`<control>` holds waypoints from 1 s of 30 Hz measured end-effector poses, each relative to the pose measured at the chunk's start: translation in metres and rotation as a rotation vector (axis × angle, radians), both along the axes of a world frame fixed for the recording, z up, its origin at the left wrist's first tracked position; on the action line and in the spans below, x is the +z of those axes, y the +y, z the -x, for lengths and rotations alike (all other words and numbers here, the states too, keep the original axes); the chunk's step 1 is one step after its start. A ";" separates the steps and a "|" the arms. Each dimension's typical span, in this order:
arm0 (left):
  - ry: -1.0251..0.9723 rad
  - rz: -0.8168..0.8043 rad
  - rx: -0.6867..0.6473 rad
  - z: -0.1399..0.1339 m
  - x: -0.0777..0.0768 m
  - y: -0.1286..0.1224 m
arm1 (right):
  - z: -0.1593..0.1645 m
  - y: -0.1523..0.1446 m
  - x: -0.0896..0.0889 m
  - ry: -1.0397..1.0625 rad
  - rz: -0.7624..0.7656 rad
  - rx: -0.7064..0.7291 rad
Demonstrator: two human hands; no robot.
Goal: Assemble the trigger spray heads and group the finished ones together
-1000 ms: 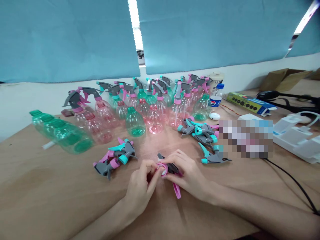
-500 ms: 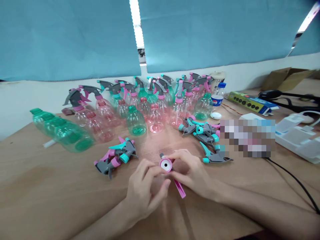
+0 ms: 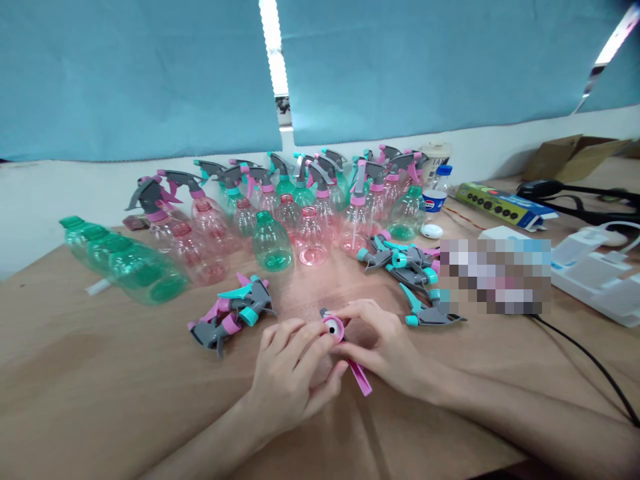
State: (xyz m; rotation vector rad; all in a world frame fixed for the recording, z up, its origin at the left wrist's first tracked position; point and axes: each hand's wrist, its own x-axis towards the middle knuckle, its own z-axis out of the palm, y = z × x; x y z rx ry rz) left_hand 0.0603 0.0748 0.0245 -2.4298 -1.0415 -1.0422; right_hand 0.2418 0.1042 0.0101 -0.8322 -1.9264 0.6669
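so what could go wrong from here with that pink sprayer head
1. The white disc inside the pink collar might get pushed askew, since the left hand's fingertips are right by it.
2. The sprayer head could twist or slip, as the right hand seems to hold it by the fingertips.
3. A careless reach forward might tip the uncapped green bottle standing close to its neighbors.

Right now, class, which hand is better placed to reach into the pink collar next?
Probably the left hand: its fingertips are at the collar's opening, while the right hand is occupied holding the spray head.
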 end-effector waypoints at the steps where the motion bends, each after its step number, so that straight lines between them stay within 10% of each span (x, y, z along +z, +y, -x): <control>1: 0.013 -0.014 -0.007 0.000 0.002 0.000 | 0.000 0.000 0.000 -0.003 -0.010 0.006; 30: 0.061 -0.062 -0.007 -0.001 0.008 0.006 | -0.002 0.003 -0.004 -0.025 -0.101 0.004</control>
